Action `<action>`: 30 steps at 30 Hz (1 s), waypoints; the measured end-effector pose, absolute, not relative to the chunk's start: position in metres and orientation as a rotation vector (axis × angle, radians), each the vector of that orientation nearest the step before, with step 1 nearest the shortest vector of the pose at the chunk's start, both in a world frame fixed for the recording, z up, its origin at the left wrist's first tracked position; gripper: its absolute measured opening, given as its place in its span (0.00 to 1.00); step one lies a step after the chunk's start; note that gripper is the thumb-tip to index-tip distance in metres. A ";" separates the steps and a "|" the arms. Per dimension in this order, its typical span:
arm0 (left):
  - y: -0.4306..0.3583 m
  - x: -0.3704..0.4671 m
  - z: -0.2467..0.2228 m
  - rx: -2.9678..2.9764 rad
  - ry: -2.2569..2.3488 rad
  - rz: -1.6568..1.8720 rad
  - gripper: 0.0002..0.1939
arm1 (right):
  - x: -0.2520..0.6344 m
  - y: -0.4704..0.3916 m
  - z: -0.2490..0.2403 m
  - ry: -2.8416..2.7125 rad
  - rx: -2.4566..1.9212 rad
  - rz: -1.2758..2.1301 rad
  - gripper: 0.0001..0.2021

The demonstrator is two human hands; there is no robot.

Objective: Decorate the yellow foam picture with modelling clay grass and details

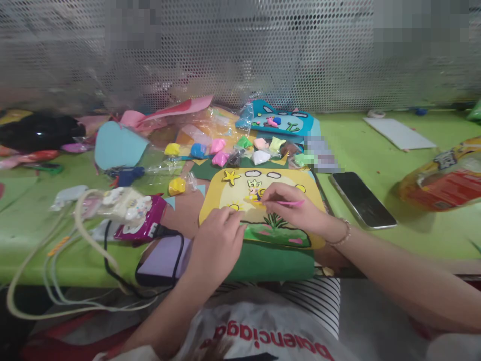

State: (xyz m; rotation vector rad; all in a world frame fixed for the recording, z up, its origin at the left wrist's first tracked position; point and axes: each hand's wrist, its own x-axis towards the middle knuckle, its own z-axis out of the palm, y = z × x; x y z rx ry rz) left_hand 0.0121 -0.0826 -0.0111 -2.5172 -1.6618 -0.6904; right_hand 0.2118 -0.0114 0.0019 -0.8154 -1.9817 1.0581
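A yellow picture card lies on dark green paper, showing a star, clouds, a small crowned figure and green grass. Between the fingers of my right hand is a pink tool, its tip hidden by the fingers beside the figure. My left hand rests on the card's lower left part, fingers together and bent; nothing can be made out under them. Wrapped clay lumps in several colours, among them yellow, blue and pink, sit just behind the card.
At the right lie a phone and a bottle. Cables and a purple case crowd the left. A blue picture card and clear plastic bags are behind, before a perforated metal panel.
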 end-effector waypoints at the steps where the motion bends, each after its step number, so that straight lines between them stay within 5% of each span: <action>1: -0.078 0.014 -0.008 -2.507 -1.674 -0.647 0.10 | 0.213 -0.011 0.003 -1.974 -0.825 1.044 0.02; 11: -0.078 0.029 -0.014 -2.537 -1.674 -0.290 0.15 | 0.219 -0.011 0.004 -1.972 -0.786 0.992 0.06; 21: -0.075 -0.008 -0.001 -2.236 -1.700 -0.797 0.14 | 0.224 -0.008 0.004 -1.919 -0.789 1.035 0.04; 30: -0.073 -0.074 0.022 -1.829 -1.925 -0.376 0.11 | 0.233 0.002 0.010 -1.851 -0.823 1.060 0.02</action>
